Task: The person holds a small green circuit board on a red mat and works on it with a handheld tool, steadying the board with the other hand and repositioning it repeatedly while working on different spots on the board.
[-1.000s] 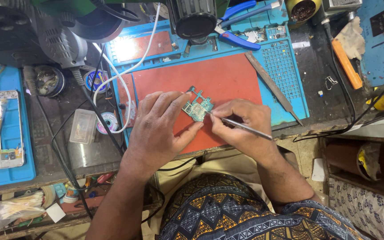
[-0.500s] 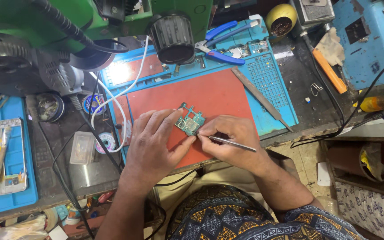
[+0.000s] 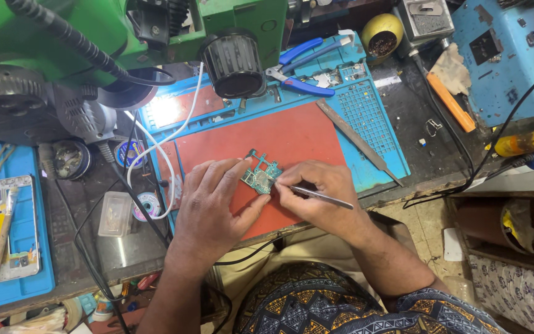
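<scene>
Head view: the small circuit board (image 3: 261, 178) lies between both hands, left fingers (image 3: 233, 176) pinching its left edge, right fingers (image 3: 288, 188) gripping tweezers (image 3: 319, 196) at its right.

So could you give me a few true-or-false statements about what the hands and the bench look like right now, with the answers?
1. The left hand steadies a small green circuit board on the red mat. True.
2. The right hand holds a hammer. False: it holds slim metal tweezers, tips at the board.
3. Blue-handled pliers lie at the far side of the blue work mat. True.
4. The circuit board lies on the bare floor. False: it is over the red mat on the bench.
5. A flat metal file lies to the right of the red mat. True.
6. The right hand is empty. False: it grips the tweezers.
</scene>
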### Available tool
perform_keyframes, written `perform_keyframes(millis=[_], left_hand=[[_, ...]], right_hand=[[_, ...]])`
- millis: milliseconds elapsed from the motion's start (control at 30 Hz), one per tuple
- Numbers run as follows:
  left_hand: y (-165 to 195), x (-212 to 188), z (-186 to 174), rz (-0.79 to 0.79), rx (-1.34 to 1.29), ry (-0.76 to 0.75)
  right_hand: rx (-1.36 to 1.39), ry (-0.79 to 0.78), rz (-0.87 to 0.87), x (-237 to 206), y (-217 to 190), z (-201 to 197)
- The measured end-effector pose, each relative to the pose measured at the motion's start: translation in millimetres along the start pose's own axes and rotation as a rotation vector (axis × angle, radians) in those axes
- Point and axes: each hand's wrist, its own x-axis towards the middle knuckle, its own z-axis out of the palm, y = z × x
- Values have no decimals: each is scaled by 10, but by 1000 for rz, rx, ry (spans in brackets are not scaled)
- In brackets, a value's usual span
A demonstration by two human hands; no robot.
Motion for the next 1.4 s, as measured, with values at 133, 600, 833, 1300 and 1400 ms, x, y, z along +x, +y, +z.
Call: perform_keyframes(millis=[133,600,833,1300,1400], left_hand=[[14,4,2,1,-3,-5],[62,11,-20,-7,-14,-13],[40,38,1,-18,-13,-22],[38,45,27,1,-14,-12],[22,30,22,8,-18,-4]], right_hand=[[22,-58,-12,-6,-12,-19],[47,-32,46,69,-69,-44],[-32,27,41,69,-40,-52],[12,2,32,58,2,-38],[1,1,42,50,11,-20]])
